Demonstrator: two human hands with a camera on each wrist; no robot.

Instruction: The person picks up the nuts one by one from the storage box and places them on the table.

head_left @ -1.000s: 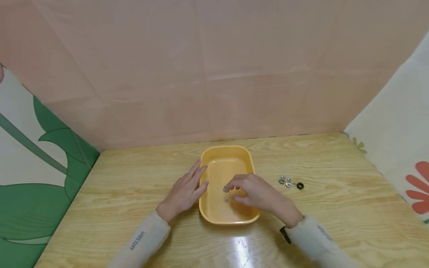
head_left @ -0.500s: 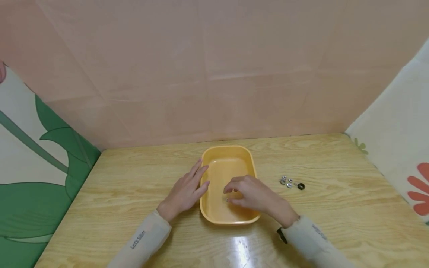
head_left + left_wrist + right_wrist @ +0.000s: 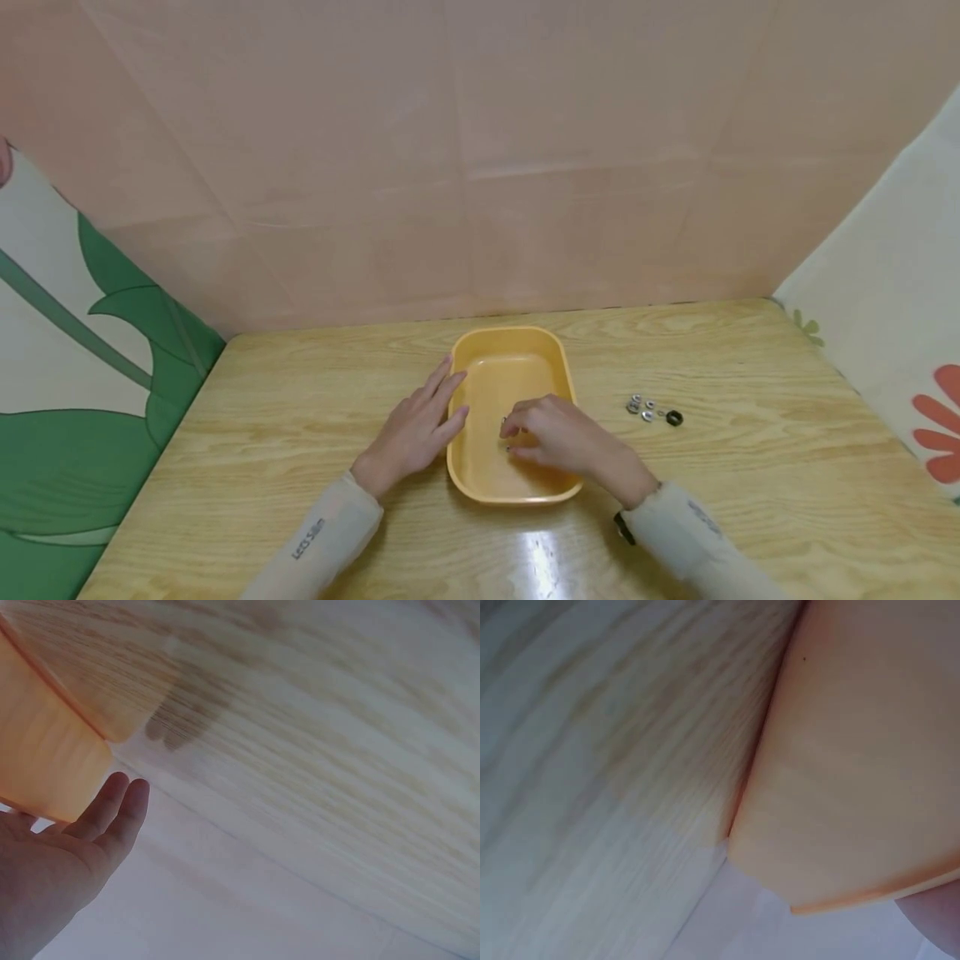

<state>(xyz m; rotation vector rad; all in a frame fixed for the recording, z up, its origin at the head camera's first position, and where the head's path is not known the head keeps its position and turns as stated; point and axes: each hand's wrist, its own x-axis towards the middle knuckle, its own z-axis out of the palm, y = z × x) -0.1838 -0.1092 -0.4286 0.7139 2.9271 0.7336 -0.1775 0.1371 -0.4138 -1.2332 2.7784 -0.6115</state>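
Note:
A yellow plastic tray point(image 3: 515, 498) stands on the wooden table. My left hand point(image 3: 412, 429) rests on its left rim with the fingers extended; the left wrist view shows that hand point(image 3: 82, 840) against the tray's outer wall. Inside the tray, my right hand point(image 3: 555, 433) is low over the floor, its fingers bent and a gap showing between index finger and thumb. A tiny metal nut point(image 3: 507, 449) lies by the thumb tip. Behind the index finger a larger metal nut point(image 3: 503, 422) is mostly hidden. In the right wrist view the tray wall point(image 3: 855, 772) covers the fingers' work.
Right of the tray, several silver nuts point(image 3: 647, 415) and a black nut point(image 3: 674, 417) lie on the table point(image 3: 720, 475). A pinkish sheet point(image 3: 465, 208) hangs behind the table's back edge. Printed panels point(image 3: 877, 275) stand at the sides.
My right hand has shifted slightly left and down within the tray, its fingers coming closer to the nuts there. My left hand has stayed on the rim.

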